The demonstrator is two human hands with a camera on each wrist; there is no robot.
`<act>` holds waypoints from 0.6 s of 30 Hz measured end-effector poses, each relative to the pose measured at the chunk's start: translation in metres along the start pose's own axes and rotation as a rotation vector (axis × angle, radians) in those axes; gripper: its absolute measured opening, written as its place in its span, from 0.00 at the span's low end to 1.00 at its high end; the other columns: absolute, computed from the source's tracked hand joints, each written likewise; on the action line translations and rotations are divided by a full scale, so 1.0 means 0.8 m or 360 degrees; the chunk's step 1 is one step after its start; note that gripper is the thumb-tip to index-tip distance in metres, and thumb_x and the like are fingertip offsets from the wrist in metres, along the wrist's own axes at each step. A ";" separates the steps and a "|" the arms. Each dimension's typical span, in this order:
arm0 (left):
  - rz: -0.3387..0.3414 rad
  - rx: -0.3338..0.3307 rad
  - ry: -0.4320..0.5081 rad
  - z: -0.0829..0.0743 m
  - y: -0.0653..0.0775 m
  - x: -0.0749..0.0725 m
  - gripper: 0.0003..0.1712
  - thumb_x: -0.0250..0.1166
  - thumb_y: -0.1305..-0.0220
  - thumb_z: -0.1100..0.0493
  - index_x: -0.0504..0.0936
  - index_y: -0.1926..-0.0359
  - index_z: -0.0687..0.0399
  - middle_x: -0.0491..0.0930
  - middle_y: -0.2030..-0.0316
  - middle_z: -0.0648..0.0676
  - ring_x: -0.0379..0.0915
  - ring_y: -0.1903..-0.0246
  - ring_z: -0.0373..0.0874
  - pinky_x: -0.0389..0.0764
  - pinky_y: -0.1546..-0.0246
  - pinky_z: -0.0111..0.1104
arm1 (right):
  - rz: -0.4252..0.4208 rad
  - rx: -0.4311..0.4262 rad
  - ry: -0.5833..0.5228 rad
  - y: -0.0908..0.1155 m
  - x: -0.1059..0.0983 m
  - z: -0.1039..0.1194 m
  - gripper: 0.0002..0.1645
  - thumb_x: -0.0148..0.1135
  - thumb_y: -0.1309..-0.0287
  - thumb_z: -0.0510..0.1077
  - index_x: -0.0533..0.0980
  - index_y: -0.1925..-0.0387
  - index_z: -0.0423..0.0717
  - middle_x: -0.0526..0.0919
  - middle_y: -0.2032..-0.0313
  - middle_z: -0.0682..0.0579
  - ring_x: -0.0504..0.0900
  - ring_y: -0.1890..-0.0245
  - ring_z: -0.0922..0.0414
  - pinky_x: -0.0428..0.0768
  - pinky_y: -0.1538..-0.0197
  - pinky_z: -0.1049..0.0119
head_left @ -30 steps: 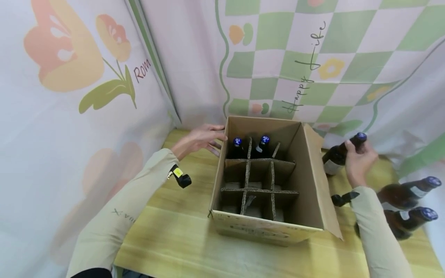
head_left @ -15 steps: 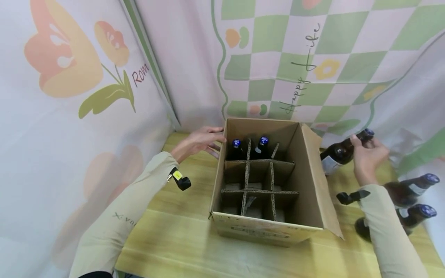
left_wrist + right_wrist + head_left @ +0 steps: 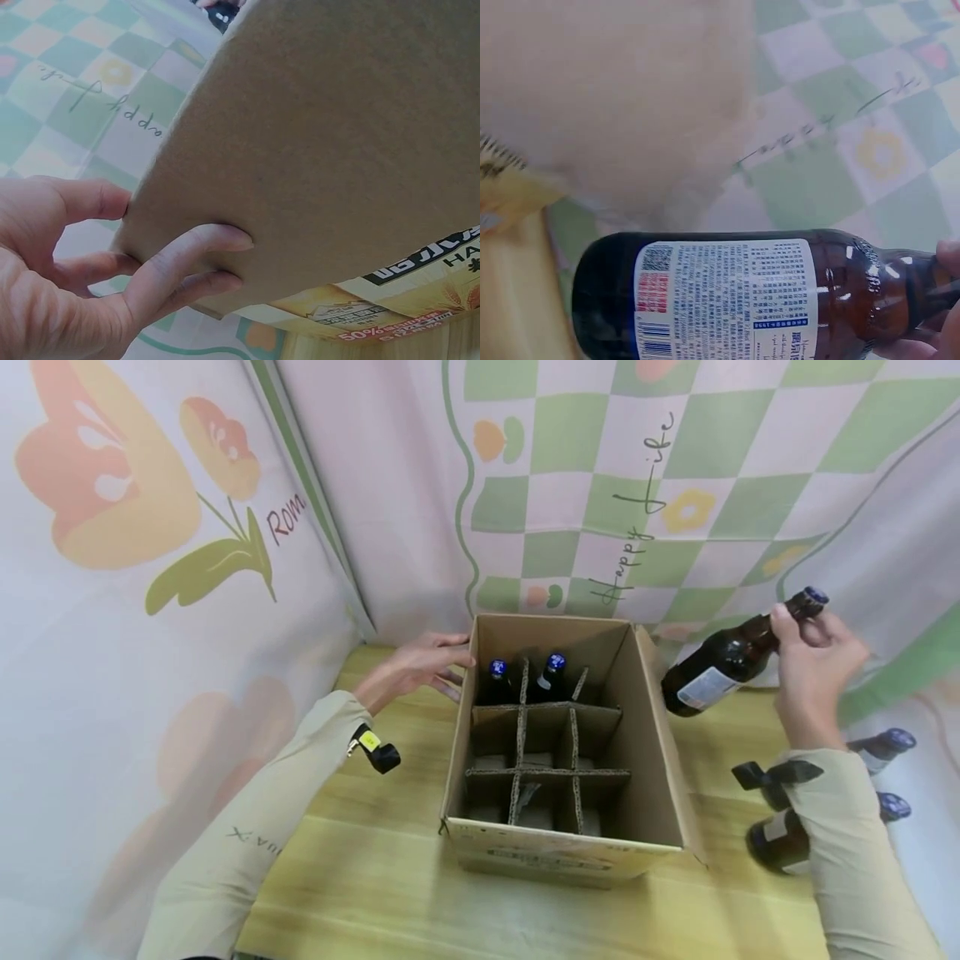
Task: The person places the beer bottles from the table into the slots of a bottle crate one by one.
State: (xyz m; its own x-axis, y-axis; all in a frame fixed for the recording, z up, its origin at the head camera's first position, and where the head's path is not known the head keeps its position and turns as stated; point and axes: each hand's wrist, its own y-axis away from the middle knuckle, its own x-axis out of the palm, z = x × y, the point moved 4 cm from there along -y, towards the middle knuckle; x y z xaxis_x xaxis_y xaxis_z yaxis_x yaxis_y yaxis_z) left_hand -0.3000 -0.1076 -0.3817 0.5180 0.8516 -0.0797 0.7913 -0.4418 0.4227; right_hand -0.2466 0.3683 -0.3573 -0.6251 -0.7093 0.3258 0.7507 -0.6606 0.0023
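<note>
My right hand (image 3: 821,672) grips a brown glass beer bottle (image 3: 723,664) by its neck. The bottle is tilted, its blue cap up to the right and its base near the box's right flap. In the right wrist view the white printed label of the bottle (image 3: 727,300) faces the camera. A cardboard box (image 3: 562,852) with crossed dividers stands open-topped on the table. Two blue-capped bottles (image 3: 555,672) sit in its back row, at left and middle. My left hand (image 3: 416,668) rests its fingers against the box's left side near the back corner; these fingers (image 3: 225,237) touch plain cardboard.
Two more brown bottles (image 3: 780,843) stand on the wooden table (image 3: 360,877) at the right, partly behind my right forearm. The box's right flap (image 3: 667,735) is folded outward. A printed curtain (image 3: 570,502) hangs close behind the box and continues along the left.
My right hand has lifted the bottle up and to the right, away from the table. My left hand keeps its place at the box. The view has shifted slightly.
</note>
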 end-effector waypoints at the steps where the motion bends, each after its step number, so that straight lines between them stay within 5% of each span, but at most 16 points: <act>1: 0.0000 0.0005 0.0004 0.000 0.000 0.000 0.43 0.60 0.25 0.65 0.49 0.17 0.58 0.64 0.24 0.67 0.74 0.36 0.67 0.93 0.54 0.42 | 0.0025 0.0004 -0.0025 0.001 0.002 0.006 0.28 0.84 0.52 0.37 0.85 0.46 0.45 0.92 0.62 0.54 0.89 0.56 0.60 0.86 0.48 0.78; 6: 0.0026 0.0006 0.0028 0.004 0.001 0.001 0.43 0.60 0.25 0.65 0.49 0.17 0.59 0.63 0.23 0.67 0.74 0.37 0.67 0.93 0.54 0.42 | 0.0157 -0.0009 -0.0045 0.011 0.008 0.033 0.26 0.83 0.52 0.34 0.85 0.49 0.43 0.91 0.63 0.53 0.90 0.61 0.61 0.88 0.52 0.76; 12: 0.0023 0.0005 0.0025 0.003 0.003 0.000 0.43 0.60 0.25 0.65 0.49 0.17 0.58 0.65 0.25 0.68 0.75 0.37 0.66 0.93 0.54 0.42 | 0.0202 -0.0175 -0.0082 0.026 0.027 0.062 0.26 0.82 0.54 0.29 0.86 0.50 0.38 0.92 0.66 0.50 0.91 0.64 0.59 0.89 0.56 0.75; 18: 0.0008 -0.0015 0.0034 -0.001 0.003 -0.001 0.44 0.61 0.26 0.66 0.50 0.17 0.57 0.64 0.24 0.67 0.74 0.37 0.66 0.93 0.56 0.41 | 0.0334 -0.0247 -0.0300 0.035 0.051 0.087 0.24 0.77 0.51 0.24 0.84 0.49 0.29 0.92 0.66 0.43 0.92 0.64 0.55 0.91 0.59 0.68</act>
State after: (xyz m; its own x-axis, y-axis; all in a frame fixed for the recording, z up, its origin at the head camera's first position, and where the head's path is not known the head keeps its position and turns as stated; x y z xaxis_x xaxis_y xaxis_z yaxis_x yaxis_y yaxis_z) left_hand -0.2988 -0.1089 -0.3799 0.5151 0.8552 -0.0583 0.7854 -0.4436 0.4317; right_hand -0.2360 0.3378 -0.2780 -0.3986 -0.7855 0.4733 0.8083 -0.5447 -0.2232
